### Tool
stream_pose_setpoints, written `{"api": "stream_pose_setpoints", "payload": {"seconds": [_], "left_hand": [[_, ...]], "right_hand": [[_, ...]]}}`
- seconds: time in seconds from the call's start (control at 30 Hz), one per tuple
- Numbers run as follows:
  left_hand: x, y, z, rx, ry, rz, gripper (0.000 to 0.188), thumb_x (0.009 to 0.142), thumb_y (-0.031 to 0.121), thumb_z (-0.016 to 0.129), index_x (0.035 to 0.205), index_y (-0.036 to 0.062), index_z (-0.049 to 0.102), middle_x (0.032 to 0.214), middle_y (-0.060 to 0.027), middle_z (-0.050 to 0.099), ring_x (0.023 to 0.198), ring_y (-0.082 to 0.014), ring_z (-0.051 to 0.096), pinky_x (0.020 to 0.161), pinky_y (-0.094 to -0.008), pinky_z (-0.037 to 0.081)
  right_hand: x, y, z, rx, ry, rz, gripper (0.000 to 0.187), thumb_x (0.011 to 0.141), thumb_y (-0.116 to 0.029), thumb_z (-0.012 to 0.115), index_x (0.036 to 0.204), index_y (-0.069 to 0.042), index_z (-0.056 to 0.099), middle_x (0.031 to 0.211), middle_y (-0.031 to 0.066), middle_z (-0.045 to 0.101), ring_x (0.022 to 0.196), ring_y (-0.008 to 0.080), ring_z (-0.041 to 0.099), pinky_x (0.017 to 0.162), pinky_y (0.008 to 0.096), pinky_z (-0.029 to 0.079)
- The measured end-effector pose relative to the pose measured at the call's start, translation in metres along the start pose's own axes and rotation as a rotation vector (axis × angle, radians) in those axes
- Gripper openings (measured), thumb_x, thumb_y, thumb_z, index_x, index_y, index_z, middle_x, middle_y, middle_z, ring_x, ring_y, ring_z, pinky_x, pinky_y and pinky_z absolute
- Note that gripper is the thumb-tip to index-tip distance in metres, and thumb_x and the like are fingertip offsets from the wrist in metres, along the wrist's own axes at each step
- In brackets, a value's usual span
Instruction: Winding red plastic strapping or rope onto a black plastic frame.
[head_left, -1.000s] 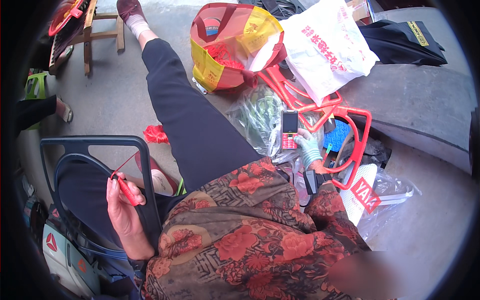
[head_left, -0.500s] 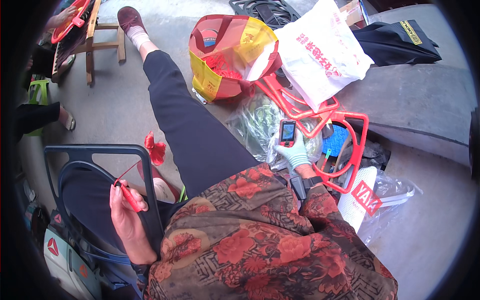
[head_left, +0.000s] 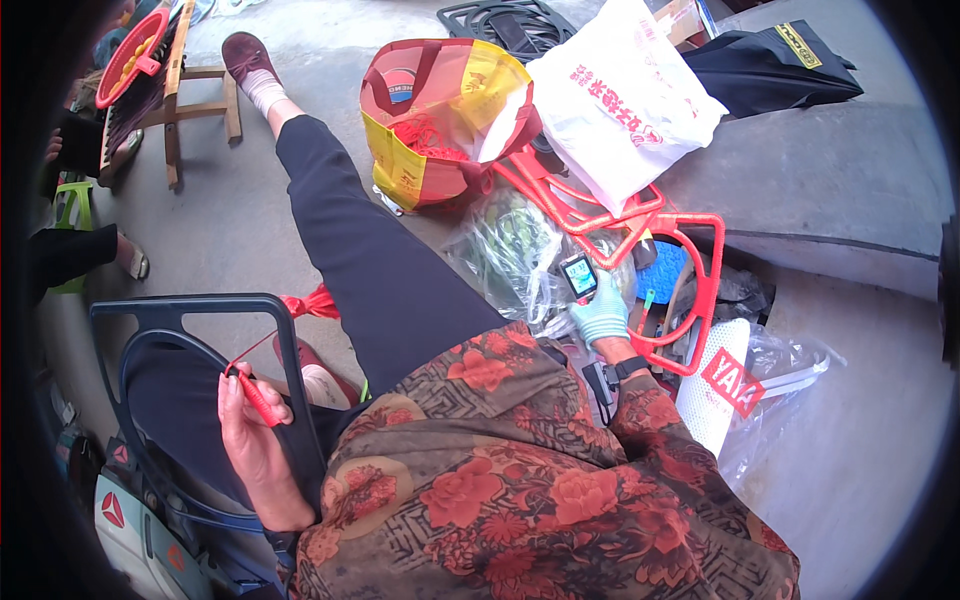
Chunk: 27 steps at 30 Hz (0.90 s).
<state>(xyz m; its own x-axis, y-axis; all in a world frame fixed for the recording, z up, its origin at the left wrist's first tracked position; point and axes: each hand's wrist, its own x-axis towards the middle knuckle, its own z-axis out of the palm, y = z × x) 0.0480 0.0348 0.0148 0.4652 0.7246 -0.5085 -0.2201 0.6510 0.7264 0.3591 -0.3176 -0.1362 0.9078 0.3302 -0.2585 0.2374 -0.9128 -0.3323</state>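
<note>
Fingers on the left hand (head_left: 257, 440) are pinched around red cord (head_left: 260, 402) on the black frame (head_left: 195, 303), over the left thigh (head_left: 180, 400). Gloved right hand (head_left: 603, 315)'s got a lit-up phone (head_left: 580, 274) gripped, right by a clear plastic bag (head_left: 503, 240).

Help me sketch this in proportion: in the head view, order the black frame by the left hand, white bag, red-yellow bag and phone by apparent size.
1. Black frame, by its outline
2. White bag and red-yellow bag: too alike to rank
3. Phone, clearly smallest, though the right hand partly hides it
</note>
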Motion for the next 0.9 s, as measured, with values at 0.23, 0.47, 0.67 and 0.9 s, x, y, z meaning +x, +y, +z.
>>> {"api": "stream_pose_setpoints", "payload": {"seconds": [0.23, 0.47, 0.67, 0.9], "left_hand": [[-0.001, -0.002, 0.000, 0.002, -0.030, -0.001, 0.024, 0.096, 0.018, 0.045, 0.113, 0.0021, 0.050, 0.072, -0.0115, 0.058, 0.056, -0.0152, 0.058, 0.051, -0.0228, 0.049], [-0.006, -0.004, 0.003, 0.041, -0.002, 0.045, 0.021, 0.095, 0.017, 0.047, 0.108, 0.0021, 0.052, 0.071, -0.0099, 0.058, 0.055, -0.0135, 0.055, 0.048, -0.0228, 0.048], [-0.004, -0.004, 0.000, 0.057, -0.009, 0.055, 0.018, 0.095, 0.018, 0.048, 0.104, 0.0034, 0.053, 0.072, -0.0083, 0.058, 0.055, -0.0121, 0.055, 0.048, -0.0225, 0.047], [-0.017, 0.002, 0.004, 0.179, 0.090, 0.100, 0.019, 0.094, 0.020, 0.050, 0.102, 0.0025, 0.052, 0.073, -0.0071, 0.056, 0.055, -0.0117, 0.052, 0.046, -0.0211, 0.043]], "right_hand": [[-0.003, 0.019, 0.002, -0.178, 0.175, 0.052, 0.048, 0.066, -0.020, 0.069, 0.105, 0.000, 0.051, 0.098, 0.0245, 0.054, 0.093, 0.0421, 0.054, 0.081, 0.0469, 0.045], [0.017, 0.015, 0.012, -0.318, 0.280, -0.108, 0.063, 0.061, -0.023, 0.073, 0.115, -0.002, 0.050, 0.111, 0.0227, 0.050, 0.105, 0.0390, 0.049, 0.092, 0.0474, 0.039], [0.001, 0.004, -0.011, -0.405, 0.348, -0.196, 0.061, 0.059, -0.026, 0.073, 0.113, -0.004, 0.053, 0.118, 0.0177, 0.051, 0.106, 0.0350, 0.050, 0.091, 0.0447, 0.039], [-0.008, 0.035, -0.015, -0.325, 0.271, -0.340, 0.053, 0.067, -0.031, 0.071, 0.111, -0.006, 0.056, 0.107, 0.0141, 0.058, 0.101, 0.0305, 0.053, 0.093, 0.0482, 0.034]]}}
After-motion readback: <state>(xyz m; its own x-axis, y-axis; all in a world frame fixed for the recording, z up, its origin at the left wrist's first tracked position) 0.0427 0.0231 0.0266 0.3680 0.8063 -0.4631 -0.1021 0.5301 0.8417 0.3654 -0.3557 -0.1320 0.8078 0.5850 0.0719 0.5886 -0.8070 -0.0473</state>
